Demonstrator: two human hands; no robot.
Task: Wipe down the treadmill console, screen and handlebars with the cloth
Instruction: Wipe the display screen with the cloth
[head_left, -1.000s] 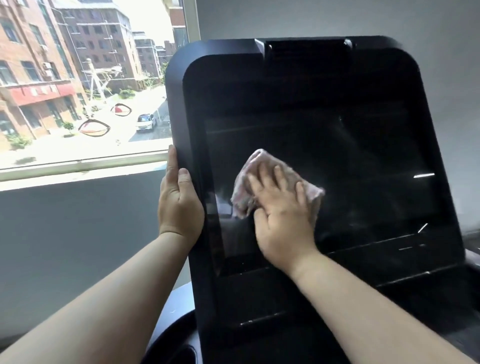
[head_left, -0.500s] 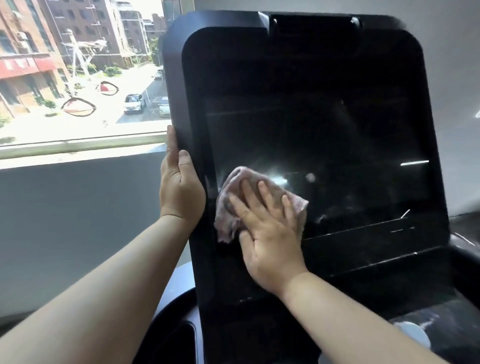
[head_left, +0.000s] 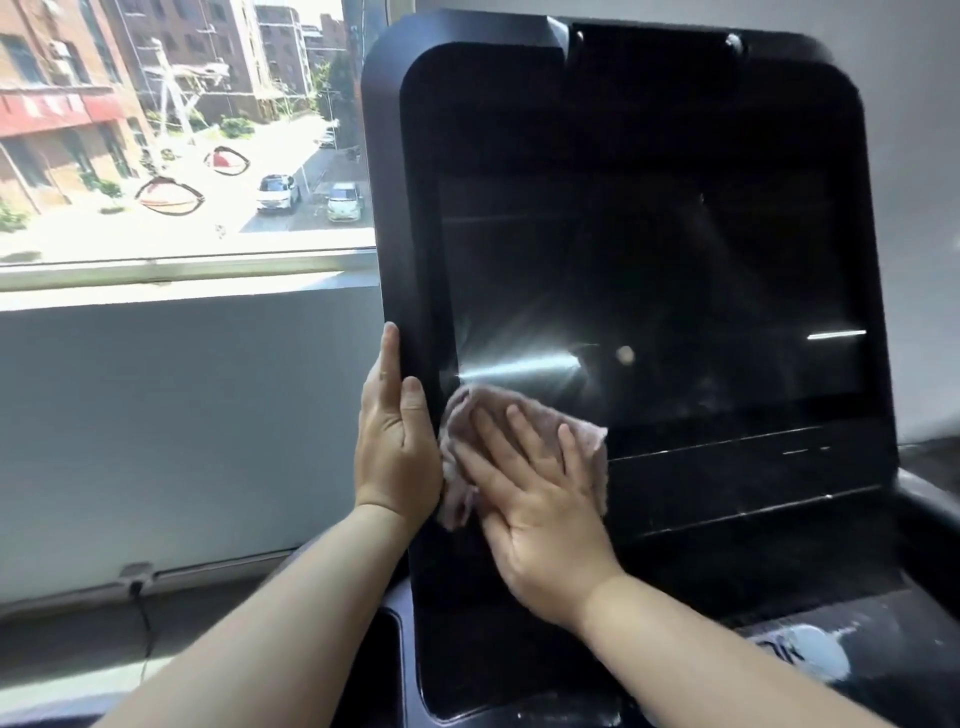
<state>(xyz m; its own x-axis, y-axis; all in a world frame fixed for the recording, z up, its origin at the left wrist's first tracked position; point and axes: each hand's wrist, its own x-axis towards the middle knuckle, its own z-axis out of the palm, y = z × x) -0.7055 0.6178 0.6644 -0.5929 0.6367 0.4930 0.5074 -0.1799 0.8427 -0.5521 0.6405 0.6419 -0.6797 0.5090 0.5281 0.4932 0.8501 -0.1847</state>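
A large black treadmill console (head_left: 649, 73) with a dark glossy screen (head_left: 675, 291) fills the middle and right. My right hand (head_left: 540, 499) lies flat, fingers spread, pressing a pale pink cloth (head_left: 589, 447) against the lower left corner of the screen. My left hand (head_left: 397, 452) grips the console's left edge, thumb on the front bezel, right beside the cloth. The lower console panel (head_left: 737, 483) runs below the screen. No handlebars can be made out clearly.
A window (head_left: 171, 130) on the left shows a street with parked cars and brick buildings. A grey wall (head_left: 182, 426) lies under the sill, with a cable (head_left: 145, 623) hanging low. A dusty console tray (head_left: 841, 654) sits at the lower right.
My right hand has slid the cloth down and left across the screen, from its middle to the lower left corner. My left hand keeps its grip on the console's edge.
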